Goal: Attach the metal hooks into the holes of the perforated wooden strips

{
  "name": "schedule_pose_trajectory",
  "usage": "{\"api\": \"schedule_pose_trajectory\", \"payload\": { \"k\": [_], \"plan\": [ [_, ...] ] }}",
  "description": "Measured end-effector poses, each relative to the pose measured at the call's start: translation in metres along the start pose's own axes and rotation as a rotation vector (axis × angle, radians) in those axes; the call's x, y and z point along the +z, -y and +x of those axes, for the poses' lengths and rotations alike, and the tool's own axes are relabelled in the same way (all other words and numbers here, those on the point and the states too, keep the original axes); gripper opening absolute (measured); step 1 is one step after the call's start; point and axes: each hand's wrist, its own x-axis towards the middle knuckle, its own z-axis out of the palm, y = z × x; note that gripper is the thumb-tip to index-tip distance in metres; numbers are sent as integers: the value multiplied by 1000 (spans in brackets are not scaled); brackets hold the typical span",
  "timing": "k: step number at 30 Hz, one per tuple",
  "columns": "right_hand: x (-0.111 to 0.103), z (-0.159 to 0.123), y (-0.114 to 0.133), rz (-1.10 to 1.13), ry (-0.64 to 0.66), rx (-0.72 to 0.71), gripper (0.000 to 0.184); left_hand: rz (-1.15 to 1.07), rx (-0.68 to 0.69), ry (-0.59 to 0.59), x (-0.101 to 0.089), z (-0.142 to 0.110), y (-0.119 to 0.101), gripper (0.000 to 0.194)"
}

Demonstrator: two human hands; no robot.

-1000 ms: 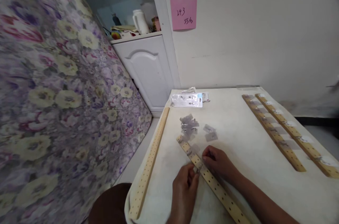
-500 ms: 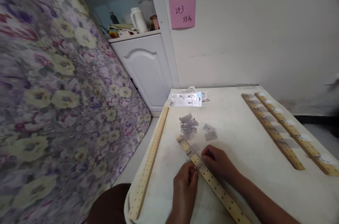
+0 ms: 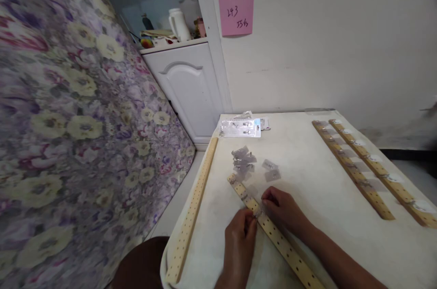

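A pale wooden strip with rows of holes (image 3: 283, 244) lies slantwise across the table in front of me. Small metal hooks with clear square plates (image 3: 244, 196) sit along its far end. My left hand (image 3: 240, 236) is closed at the strip's left edge, thumb and finger pinching a metal hook (image 3: 256, 215). On the strip's other side, my right hand (image 3: 280, 205) is closed in a pinch beside the same hook; what lies between its fingertips is hidden. Just beyond the strip is a pile of clear-plated hooks (image 3: 243, 160), with two separate clear plates (image 3: 271, 175) to its right.
Another holed wooden strip (image 3: 193, 209) lies along the table's left edge. Two strips fitted with hooks (image 3: 355, 170) (image 3: 382, 173) lie at the right. Clear blister packs (image 3: 241, 128) are at the back by the wall. A floral curtain (image 3: 85, 120) hangs on the left.
Both hands stay at the same hook on the strip and have shifted only very slightly. The view has moved a little; nothing else has visibly changed.
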Motion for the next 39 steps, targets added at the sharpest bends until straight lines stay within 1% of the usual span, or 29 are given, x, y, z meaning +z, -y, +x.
{"api": "schedule_pose_trajectory", "payload": {
  "k": [12,20,28,32,36,39],
  "plan": [
    [-2,-1,2,-1,19,11,7,32,2,20,0,-1,1,12],
    [-1,-1,1,4,24,9,6,14,9,29,0,-1,0,12],
    [0,-1,0,-10,24,15,5,14,14,21,0,-1,2,12],
    [1,-3,0,4,39,25,12,12,19,21,1,-1,2,13],
    [1,-4,2,-31,52,2,10,16,28,31,0,-1,1,12],
    [2,-4,4,-49,39,24,11,13,25,41,0,-1,1,12]
  ]
}}
